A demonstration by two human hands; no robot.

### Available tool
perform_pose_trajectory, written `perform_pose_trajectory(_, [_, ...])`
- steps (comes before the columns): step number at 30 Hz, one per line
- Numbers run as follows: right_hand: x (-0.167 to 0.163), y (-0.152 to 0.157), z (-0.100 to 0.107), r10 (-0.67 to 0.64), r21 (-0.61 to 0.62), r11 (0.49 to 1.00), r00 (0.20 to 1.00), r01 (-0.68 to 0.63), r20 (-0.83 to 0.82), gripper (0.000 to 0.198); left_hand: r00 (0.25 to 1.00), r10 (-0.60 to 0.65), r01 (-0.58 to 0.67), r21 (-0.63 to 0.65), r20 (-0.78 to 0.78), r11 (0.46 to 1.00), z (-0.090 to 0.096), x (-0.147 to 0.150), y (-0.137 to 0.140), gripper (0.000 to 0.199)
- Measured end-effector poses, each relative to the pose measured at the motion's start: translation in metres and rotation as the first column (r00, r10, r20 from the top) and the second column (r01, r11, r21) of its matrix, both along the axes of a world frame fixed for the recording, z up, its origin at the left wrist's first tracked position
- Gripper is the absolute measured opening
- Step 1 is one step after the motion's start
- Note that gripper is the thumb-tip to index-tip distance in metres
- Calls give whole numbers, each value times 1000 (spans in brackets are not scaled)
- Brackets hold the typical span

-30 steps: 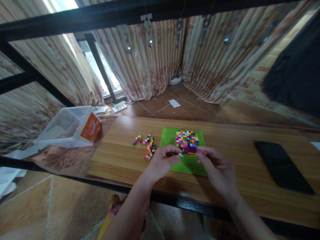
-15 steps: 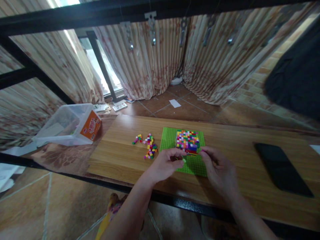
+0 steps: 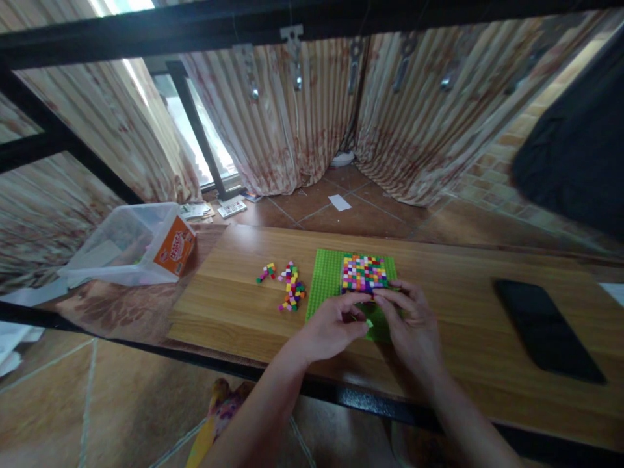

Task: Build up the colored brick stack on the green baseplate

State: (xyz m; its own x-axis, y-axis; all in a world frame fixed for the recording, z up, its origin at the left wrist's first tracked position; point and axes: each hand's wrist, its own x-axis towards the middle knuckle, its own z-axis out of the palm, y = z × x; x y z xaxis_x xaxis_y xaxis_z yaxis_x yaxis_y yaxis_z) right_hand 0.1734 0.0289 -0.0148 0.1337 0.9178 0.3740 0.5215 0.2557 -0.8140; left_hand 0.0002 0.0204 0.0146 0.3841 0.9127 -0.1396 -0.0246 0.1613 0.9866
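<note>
A green studded baseplate (image 3: 326, 278) lies on the wooden board (image 3: 229, 299). A patch of small many-coloured bricks (image 3: 363, 273) covers its far right part. My left hand (image 3: 336, 328) rests over the plate's near edge, fingers pinched on a tiny pale green brick (image 3: 369, 322). My right hand (image 3: 407, 318) lies beside it on the plate, its fingertips touching the near edge of the coloured patch; whether it holds a brick I cannot tell. A loose heap of small coloured bricks (image 3: 291, 289) sits left of the plate.
A clear plastic tub with an orange label (image 3: 134, 244) lies on its side at the left. A black phone (image 3: 546, 331) rests on the board at the right. A black metal frame bar (image 3: 292, 23) crosses overhead. Curtains and tiled floor lie beyond.
Both hands moved closer together over the plate's near part; my right hand shifted left and forward to the edge of the coloured patch. The view tilted slightly.
</note>
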Motion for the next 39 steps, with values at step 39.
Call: perform_pose_trajectory(39, [-1,3,-2,1,107,994,988,-18,156,19,996,-65,66,9,-53,998,0,8,-2,70])
